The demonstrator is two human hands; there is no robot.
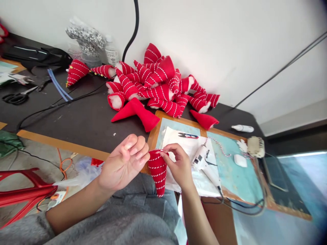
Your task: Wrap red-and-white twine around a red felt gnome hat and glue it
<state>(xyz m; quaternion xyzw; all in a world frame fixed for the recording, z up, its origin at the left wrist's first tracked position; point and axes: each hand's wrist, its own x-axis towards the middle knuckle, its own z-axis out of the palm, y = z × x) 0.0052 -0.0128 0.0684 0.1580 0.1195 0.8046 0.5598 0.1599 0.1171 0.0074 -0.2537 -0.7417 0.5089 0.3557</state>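
Red striped fabric cone is held at the middle of the view, just above the person's lap, with its wide end up and its point hanging toward the near side. Its rim is pinched between the thumb and fingers of the right hand, so that it is carried by the top edge and its striped side is left free. The left hand is raised just to the left of the rim, with its fingers bunched together and curled; whether its fingertips touch the fabric cannot be told. A grey garment is seen covering the lap below.

Beyond the hands, a white sheet of paper is laid over a pale blue board, apparently to protect it. A white hot glue gun is rested on that paper within easy reach of the right hand, with its cord led away to the right. Small thread snips are placed on the paper's far part, and a red-and-white twisted cord is trailed across the board.

Farther off, on the dark tabletop, a heap of similar striped cones is piled against the wall, seemingly set aside together. A plain red cone is lying at the heap's near right, and black-handled scissors are left at the far left.
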